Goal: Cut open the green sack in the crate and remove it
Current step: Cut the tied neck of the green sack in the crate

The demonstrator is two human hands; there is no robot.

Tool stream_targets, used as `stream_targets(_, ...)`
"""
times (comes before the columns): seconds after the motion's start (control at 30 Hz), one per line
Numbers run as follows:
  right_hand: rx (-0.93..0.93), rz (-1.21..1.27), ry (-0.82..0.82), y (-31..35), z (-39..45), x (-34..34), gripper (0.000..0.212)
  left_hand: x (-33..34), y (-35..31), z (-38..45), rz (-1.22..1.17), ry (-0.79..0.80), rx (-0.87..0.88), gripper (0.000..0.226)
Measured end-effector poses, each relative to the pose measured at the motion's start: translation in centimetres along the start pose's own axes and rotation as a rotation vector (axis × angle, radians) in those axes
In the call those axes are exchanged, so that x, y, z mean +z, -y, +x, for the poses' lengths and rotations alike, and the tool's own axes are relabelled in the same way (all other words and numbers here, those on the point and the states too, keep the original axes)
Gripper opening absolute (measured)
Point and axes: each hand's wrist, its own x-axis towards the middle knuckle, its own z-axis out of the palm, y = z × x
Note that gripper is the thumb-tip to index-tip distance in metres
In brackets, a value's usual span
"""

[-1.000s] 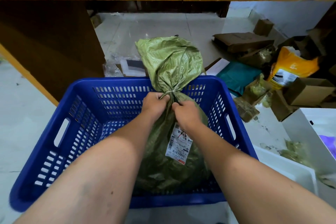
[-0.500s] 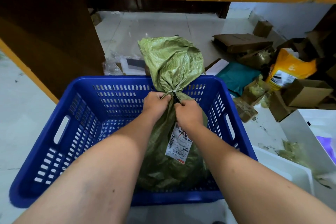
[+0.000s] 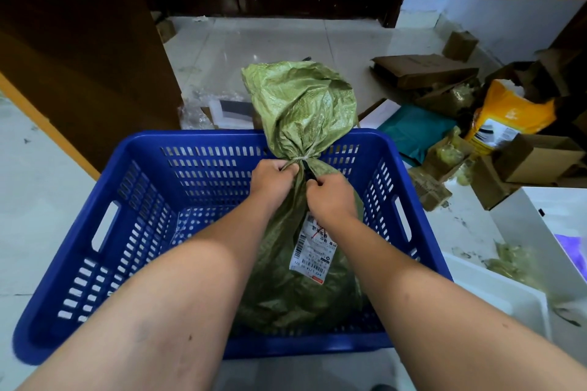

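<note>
A green woven sack [image 3: 301, 105] stands upright in the right half of a blue plastic crate [image 3: 139, 200]. Its neck is tied with a pale string, and a white shipping label [image 3: 313, 252] is stuck on its front. My left hand [image 3: 273, 179] grips the sack's neck just below the tie. My right hand [image 3: 332, 197] is closed around a thin dark tool [image 3: 308, 172] whose tip rests at the tied neck; what kind of tool it is cannot be told.
A brown and yellow wooden counter [image 3: 82, 73] overhangs the crate at the top and left. Cardboard boxes [image 3: 419, 70], a teal bag [image 3: 416, 130] and a yellow bag [image 3: 511, 117] litter the floor at right. A white bin [image 3: 495, 292] stands beside the crate's right side.
My right hand has drawn back slightly from the tie, so the dark tool now shows between both hands. The sack and crate stay in place.
</note>
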Motion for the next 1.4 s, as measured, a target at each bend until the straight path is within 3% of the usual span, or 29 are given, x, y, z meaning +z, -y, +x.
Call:
stream_targets(0.17, 0.024, 0.121, 0.018, 1.0, 0.0, 0.2, 0.042, -0.3, 0.0, 0.1, 0.012, -0.006, 0.013, 0.030)
stream_targets(0.4, 0.261, 0.636, 0.268, 1.8, 0.0, -0.2, 0.021, -0.5, -0.2, -0.1, 0.020, -0.011, 0.037, 0.037)
stream_targets(0.6, 0.458, 1.109, 0.460, 1.0, 0.6, -0.6, 0.034, 0.0, -1.0, -0.8, -0.051, -0.028, 0.005, 0.027)
stream_targets(0.8, 0.494, 1.469, 0.500, 0.5, 0.6, 0.3, 0.035, 1.2, -1.9, -0.5, -0.230, -0.060, -0.120, 0.029)
stream_targets(1.0, 0.496, 1.477, 0.443, 1.0, 0.8, 0.9, 0.033, 1.1, -2.8, -0.6, -0.218, -0.124, -0.154, 0.026)
stream_targets(1.17, 0.384, 1.135, 0.266, 1.4, 1.2, 1.2, 0.021, 0.5, -2.6, -0.6, 0.048, -0.116, 0.013, 0.037)
stream_targets(1.4, 0.521, 1.534, 0.345, 1.6, 0.8, 0.7, 0.044, 1.0, -5.0, -1.3, 0.187, -0.141, 0.074, 0.032)
